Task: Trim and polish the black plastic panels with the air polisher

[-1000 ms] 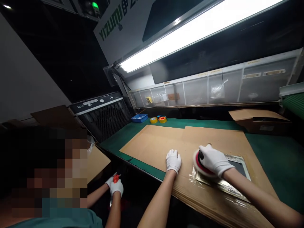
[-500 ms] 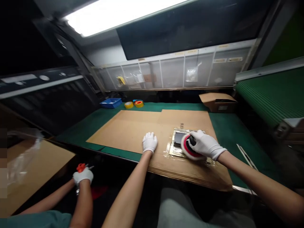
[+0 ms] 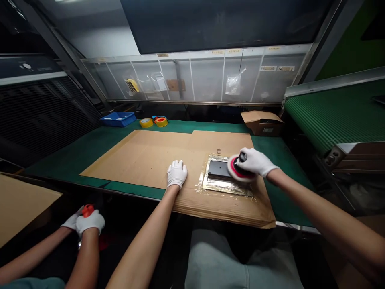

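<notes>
My right hand (image 3: pixel 258 161), in a white glove, is closed round the black knob of a round polishing pad (image 3: pixel 234 170) with a red layer and a pale rim. The pad lies over the right part of a flat dark rectangular panel (image 3: pixel 218 169) and hides that end. Shiny, gold-edged taped framing (image 3: pixel 224 187) surrounds the panel on a stack of cardboard sheets (image 3: pixel 144 157). To the left of the framing, my gloved left hand (image 3: pixel 177 174) rests on the cardboard with its fingers laid forward, holding nothing.
A blue tray (image 3: pixel 118 119), yellow tape rolls (image 3: pixel 146 123) and a small cardboard box (image 3: pixel 266 125) stand along the back of the green table mat (image 3: pixel 183 126). At lower left, a co-worker's gloved hands (image 3: pixel 90 220) hold a red-handled tool (image 3: pixel 88 210). A green conveyor (image 3: pixel 343 116) runs at right.
The polishing pad in my right hand has moved away from me across the panel, uncovering more of its near side. My left hand stays on the cardboard. The camera view has shifted.
</notes>
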Demonstrator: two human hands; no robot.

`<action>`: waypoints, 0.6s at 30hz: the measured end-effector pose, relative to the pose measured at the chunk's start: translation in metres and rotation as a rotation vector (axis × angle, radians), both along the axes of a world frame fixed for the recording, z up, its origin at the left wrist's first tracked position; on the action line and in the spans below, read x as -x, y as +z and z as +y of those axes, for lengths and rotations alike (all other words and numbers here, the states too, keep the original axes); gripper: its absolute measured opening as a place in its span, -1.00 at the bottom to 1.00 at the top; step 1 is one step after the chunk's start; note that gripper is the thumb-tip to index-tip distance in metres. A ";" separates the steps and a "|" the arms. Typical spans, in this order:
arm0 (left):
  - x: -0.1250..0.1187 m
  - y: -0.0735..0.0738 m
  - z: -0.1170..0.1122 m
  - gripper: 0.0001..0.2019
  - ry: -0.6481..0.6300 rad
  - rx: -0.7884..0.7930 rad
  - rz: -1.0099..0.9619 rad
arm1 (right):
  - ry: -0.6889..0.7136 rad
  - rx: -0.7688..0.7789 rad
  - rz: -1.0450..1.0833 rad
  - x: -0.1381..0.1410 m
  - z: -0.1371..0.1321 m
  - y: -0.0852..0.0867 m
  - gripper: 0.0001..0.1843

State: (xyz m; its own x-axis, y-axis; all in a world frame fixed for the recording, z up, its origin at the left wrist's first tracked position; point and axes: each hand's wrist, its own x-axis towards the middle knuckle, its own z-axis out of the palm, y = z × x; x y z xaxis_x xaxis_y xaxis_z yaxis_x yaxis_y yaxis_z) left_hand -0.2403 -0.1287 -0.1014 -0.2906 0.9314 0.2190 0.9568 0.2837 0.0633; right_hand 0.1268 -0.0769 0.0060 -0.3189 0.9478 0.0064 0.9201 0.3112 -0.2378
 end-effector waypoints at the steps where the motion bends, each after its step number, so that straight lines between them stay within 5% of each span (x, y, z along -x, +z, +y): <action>1: 0.000 0.001 0.000 -0.64 0.001 0.005 -0.015 | -0.034 0.022 -0.008 -0.002 0.004 0.002 -0.55; 7: -0.001 0.000 0.001 -0.65 -0.010 0.003 -0.041 | 0.087 0.080 0.096 -0.008 0.008 0.003 -0.56; 11: 0.000 -0.001 0.001 -0.62 -0.030 -0.008 -0.037 | -0.011 0.056 0.035 -0.003 0.016 0.006 -0.60; 18: -0.003 -0.003 0.006 -0.58 0.073 0.008 -0.217 | -0.087 0.341 0.077 0.002 0.042 0.014 -0.50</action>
State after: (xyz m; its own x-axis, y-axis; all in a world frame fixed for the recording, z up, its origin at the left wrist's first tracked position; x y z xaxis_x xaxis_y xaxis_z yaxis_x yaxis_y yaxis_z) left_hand -0.2372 -0.1231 -0.1039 -0.3968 0.9076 0.1371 0.8980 0.3529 0.2629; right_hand 0.1244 -0.0345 0.0202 -0.2477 0.9230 -0.2943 0.9150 0.1230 -0.3842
